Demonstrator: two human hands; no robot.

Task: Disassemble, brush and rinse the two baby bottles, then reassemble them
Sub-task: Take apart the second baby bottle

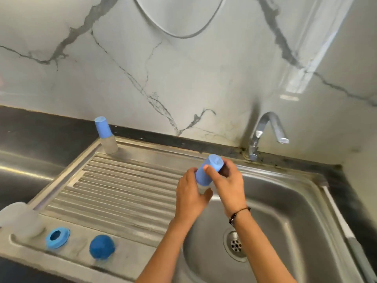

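Over the left edge of the sink basin (295,211) I hold a baby bottle with a blue cap (206,170), tilted. My left hand (190,195) grips its clear lower body, which is mostly hidden. My right hand (228,178) curls round the blue cap from the right. A second capped bottle (105,135) stands upright at the back left corner of the drainboard (122,190). At the drainboard's front lie a blue collar ring (57,237) and a blue dome-shaped part (102,246).
A white bottle brush (20,218) lies at the left front, its handle running back along the drainboard's edge. A chrome tap (265,131) rises behind the sink. The drain (236,245) sits at the basin's bottom. Black countertop surrounds the unit, with a marble wall behind.
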